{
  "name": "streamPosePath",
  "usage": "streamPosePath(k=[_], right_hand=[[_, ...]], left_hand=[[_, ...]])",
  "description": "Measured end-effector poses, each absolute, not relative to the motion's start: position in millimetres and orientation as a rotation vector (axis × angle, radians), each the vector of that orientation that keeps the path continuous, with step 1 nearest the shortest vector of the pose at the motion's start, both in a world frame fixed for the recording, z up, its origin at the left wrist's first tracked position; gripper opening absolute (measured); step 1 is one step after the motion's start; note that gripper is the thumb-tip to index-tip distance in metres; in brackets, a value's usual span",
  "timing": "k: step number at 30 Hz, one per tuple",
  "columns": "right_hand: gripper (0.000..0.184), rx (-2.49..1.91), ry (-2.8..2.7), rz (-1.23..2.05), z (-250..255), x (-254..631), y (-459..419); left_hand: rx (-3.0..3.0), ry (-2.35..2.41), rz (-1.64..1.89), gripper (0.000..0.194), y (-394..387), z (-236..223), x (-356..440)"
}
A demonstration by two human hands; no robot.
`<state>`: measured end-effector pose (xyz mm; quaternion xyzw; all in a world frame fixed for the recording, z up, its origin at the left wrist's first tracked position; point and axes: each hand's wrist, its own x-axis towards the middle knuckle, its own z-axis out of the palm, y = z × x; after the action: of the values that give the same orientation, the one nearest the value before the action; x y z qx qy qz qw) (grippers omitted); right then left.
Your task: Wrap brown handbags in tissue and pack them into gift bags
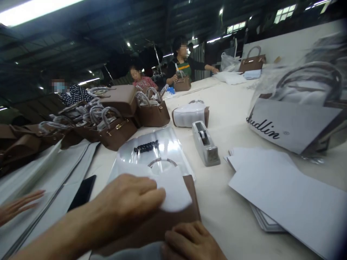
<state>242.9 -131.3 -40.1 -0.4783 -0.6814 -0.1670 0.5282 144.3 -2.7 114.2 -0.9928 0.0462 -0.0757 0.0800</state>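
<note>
One left hand is nearest, its forearm crossing from the lower left; its fingers and thumb pinch one white sheet over one brown bag. That bag lies at the bottom centre of the pale table, one arched handle showing at its far side. One right hand rests against the bag's near right part, fingers curled; whether it grips anything, I cannot tell. Beyond the handle lies one clear plastic sheet with one black coiled strip on it. Just right of the plastic stands one grey tape dispenser, and behind that lies one bag wrapped in white. On the right are one stack of white sheets, too overlapped to count, and one plastic-covered bag with black script. At the left, one co-worker's hand is spread over pale sheeting, beside one dark flat object. The pile of brown bags is too tangled to count. Across the table, three people are plain to see; one, in a striped top, holds one small brown bag
</note>
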Motion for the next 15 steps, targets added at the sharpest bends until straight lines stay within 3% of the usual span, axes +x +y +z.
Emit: streamPosePath(k=[3,8,11,15], right_hand=[[0.029,-1.099,-1.663,-0.313,-31.2,242.9,-138.0],[0.016,-1.278,-1.756,-0.066,-25.6,243.8,-149.1],[0.022,-1.456,-1.628,0.012,-26.0,244.3,-161.4],[0.008,-1.61,-1.4,0.369,-24.8,243.5,-175.7]], left_hand=[[-2.893,0.068,-0.497,0.024,-48.3,74.7,106.6],[-2.818,-0.254,-0.832,0.017,-63.8,17.4,84.3],[-2.836,-0.319,-0.86,0.021,-58.0,9.2,82.1],[-2.847,-0.206,-0.901,0.024,-56.5,11.7,77.7]])
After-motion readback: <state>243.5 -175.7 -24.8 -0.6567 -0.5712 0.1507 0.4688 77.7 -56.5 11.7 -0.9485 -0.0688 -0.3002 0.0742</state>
